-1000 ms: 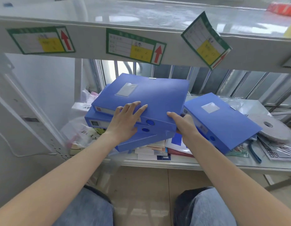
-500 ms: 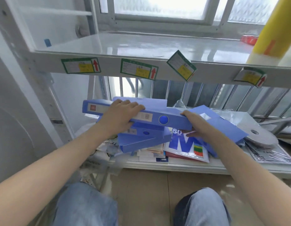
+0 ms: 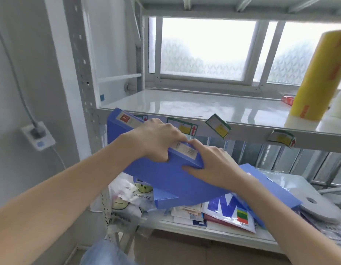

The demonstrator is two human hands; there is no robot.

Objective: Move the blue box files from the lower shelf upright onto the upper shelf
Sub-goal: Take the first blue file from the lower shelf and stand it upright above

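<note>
The held blue box file (image 3: 165, 175) is in the air in front of the shelving, tilted, with its spine facing up and its far-left corner raised level with the front edge of the upper shelf (image 3: 185, 106). It does not rest on either shelf.

The left hand (image 3: 156, 138) is closed over the spine from above, fingers curled across the spine label and thumb on the near face. The right hand (image 3: 211, 165) grips the lower right end of the spine, fingers wrapped over the top and thumb pressed flat on the near face.

A second blue box file (image 3: 165, 199) lies flat on the lower shelf (image 3: 223, 230), directly below the held one. A third blue box file (image 3: 269, 184) lies flat to the right, partly hidden behind the right forearm. Both sit on loose papers and packets (image 3: 229, 209). A grey disc (image 3: 316, 205) lies at the right end of the lower shelf.

On the upper shelf, a yellow roll (image 3: 318, 77) stands upright at the far right; the left part is bare. Green-bordered labels (image 3: 217, 125) are stuck along its front edge.
</note>
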